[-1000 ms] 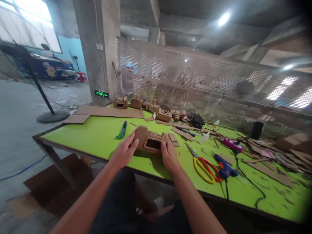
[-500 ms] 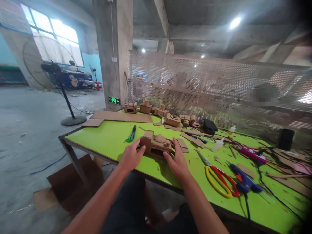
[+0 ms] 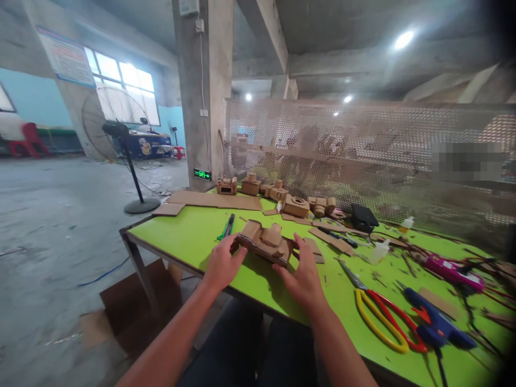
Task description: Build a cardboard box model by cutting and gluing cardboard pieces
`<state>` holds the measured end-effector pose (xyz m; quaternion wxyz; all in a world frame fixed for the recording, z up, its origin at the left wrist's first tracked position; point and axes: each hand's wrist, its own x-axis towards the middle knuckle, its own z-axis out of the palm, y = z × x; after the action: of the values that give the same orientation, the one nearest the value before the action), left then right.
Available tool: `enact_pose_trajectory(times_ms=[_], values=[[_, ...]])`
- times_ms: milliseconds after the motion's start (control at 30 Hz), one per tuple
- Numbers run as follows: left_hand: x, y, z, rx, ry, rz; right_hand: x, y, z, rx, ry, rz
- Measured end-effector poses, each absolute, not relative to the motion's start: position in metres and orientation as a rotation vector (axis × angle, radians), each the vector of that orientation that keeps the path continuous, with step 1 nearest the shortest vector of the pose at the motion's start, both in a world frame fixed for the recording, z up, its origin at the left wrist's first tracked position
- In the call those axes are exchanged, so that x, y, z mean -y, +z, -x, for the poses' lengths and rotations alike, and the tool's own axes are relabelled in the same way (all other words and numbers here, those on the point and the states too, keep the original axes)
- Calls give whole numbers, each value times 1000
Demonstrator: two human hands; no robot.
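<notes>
A brown cardboard model camera (image 3: 268,242) is held between both hands over the near edge of the green table (image 3: 177,234). My left hand (image 3: 226,260) grips its left end, thumb on the near side. My right hand (image 3: 300,271) closes on the right end, fingers behind and thumb in front. The model is tilted, with its stepped top and a raised block showing. Just beyond my left hand lies a green utility knife (image 3: 226,227). Small cardboard pieces (image 3: 316,251) lie beside my right hand.
Several cardboard model cameras (image 3: 296,205) line the back, near a perforated metal screen (image 3: 282,134). Scissors (image 3: 382,312) with red and yellow handles and a blue glue gun (image 3: 437,317) lie at right. A standing fan (image 3: 133,166) and an open cardboard box (image 3: 137,301) are left.
The model camera has tipped, so its top shows more and the dark opening in its near side is hidden. Both hands keep hold. The whole view has shifted left.
</notes>
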<state>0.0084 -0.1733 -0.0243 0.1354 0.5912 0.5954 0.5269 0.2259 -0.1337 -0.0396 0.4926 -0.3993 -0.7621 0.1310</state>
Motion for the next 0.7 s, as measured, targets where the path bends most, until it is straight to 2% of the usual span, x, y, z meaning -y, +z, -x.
enact_pose_trajectory(times_ms=[200, 700], values=[[170, -25, -6, -1653, 1523, -1693, 132, -40, -226, 1800, 334, 968], [170, -34, -6, -1654, 1739, -1568, 133, -37, -229, 1675, 663, 1034]])
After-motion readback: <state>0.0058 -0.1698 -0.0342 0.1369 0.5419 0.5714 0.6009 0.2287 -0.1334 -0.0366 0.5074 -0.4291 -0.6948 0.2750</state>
